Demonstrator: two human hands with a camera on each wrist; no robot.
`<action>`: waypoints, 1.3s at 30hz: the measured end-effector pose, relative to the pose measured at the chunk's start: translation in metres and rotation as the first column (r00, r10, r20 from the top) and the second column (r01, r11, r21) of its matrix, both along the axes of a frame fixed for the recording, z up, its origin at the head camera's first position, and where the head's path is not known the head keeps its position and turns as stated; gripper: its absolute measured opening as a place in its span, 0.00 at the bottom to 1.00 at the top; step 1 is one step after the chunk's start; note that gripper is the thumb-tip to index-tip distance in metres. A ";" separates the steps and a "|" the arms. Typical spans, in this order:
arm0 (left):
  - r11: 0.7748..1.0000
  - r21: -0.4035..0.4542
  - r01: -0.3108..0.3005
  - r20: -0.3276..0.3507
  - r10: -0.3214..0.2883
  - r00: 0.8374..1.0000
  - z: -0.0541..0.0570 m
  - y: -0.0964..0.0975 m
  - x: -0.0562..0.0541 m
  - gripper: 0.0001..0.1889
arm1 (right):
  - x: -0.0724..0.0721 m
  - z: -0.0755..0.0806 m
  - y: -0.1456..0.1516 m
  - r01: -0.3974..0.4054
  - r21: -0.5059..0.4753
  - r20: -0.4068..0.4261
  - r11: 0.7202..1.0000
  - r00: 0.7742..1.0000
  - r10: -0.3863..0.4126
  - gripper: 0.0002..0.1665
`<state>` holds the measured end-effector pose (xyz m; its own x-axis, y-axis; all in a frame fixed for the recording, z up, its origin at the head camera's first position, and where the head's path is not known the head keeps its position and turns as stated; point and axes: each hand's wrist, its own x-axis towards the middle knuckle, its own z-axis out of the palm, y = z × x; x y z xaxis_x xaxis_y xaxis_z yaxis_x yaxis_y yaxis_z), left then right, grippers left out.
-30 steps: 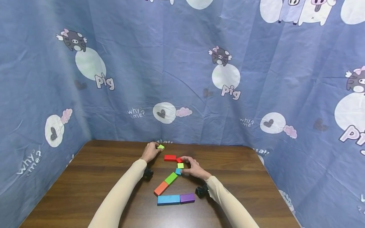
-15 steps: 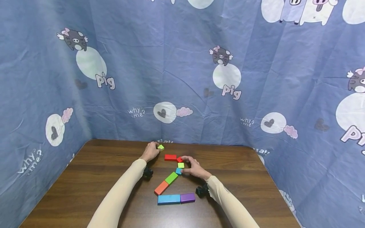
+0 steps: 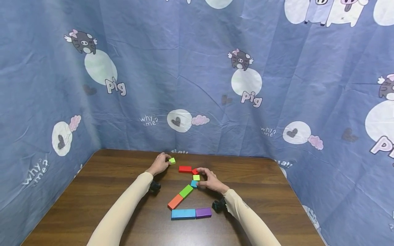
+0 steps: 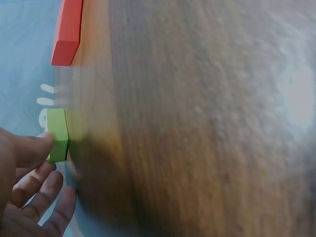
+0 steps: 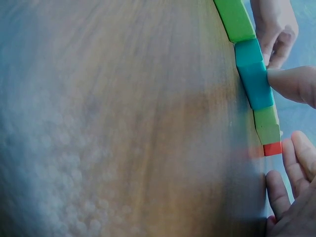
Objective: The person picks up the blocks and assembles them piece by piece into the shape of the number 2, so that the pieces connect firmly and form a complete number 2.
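Near the table's back edge, my left hand (image 3: 160,163) pinches a yellow-green cube (image 3: 172,160); the left wrist view shows the thumb on that cube's (image 4: 58,133) near side. My right hand (image 3: 211,180) arches beside a short curve of small cubes. Its thumb touches the blue cube (image 5: 254,71), while its forefinger reaches the red cube (image 3: 195,171) at the other end. Between those two lies a second yellow-green cube (image 3: 196,177). A red rectangular block (image 3: 185,169) lies left of the red cube, with its end facing the left hand's cube.
A green block (image 3: 186,191) and an orange block (image 3: 175,201) run diagonally toward the front from the blue cube. In front lie a long blue block (image 3: 183,214) and a purple block (image 3: 203,212), end to end. A patterned blue curtain (image 3: 197,78) hangs behind the wooden table (image 3: 258,177).
My left hand has shifted slightly left and toward me with the yellow-green cube. The right hand has kept its place at the small cubes, and the head view has turned slightly.
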<state>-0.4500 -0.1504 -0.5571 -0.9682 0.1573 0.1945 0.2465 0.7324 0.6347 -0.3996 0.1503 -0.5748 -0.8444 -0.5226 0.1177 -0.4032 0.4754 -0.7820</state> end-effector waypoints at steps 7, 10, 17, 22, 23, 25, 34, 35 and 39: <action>0.999 0.024 0.047 0.028 -0.048 0.998 0.002 -0.006 0.007 0.14 | 0.001 0.003 0.000 -0.005 0.000 -0.007 1.000 1.000 0.005 0.37; 0.998 0.025 0.066 0.020 -0.067 0.998 0.000 -0.008 0.011 0.13 | 0.003 0.003 -0.001 -0.005 0.004 -0.010 1.000 1.000 0.005 0.37; 0.994 0.015 0.111 -0.007 -0.111 0.994 -0.005 -0.010 0.018 0.13 | 0.004 0.002 -0.002 -0.010 0.019 -0.009 1.000 1.000 0.010 0.38; 0.988 0.005 0.153 -0.043 -0.153 0.987 -0.003 -0.008 0.023 0.13 | 0.003 0.003 -0.001 -0.012 0.000 -0.008 1.000 1.000 0.012 0.37; 0.987 0.002 0.161 -0.052 -0.161 0.986 -0.002 -0.007 0.024 0.13 | 0.003 0.003 -0.001 -0.014 -0.004 -0.010 1.000 1.000 0.014 0.37; 0.984 -0.007 0.178 -0.066 -0.178 0.982 -0.001 -0.005 0.025 0.13 | 0.003 0.004 0.000 -0.011 -0.011 -0.005 1.000 1.000 0.011 0.37; 0.983 -0.009 0.181 -0.073 -0.182 0.981 -0.006 0.003 0.026 0.11 | 0.003 0.003 -0.001 0.005 -0.002 0.004 1.000 1.000 -0.005 0.38; 0.984 -0.006 0.179 -0.074 -0.179 0.981 -0.006 0.003 0.026 0.11 | 0.003 0.003 -0.001 0.004 -0.001 0.000 1.000 1.000 -0.004 0.38; 0.984 -0.001 0.181 -0.086 -0.180 0.980 -0.006 0.005 0.027 0.12 | 0.002 0.003 -0.001 0.000 0.006 -0.004 1.000 1.000 0.000 0.38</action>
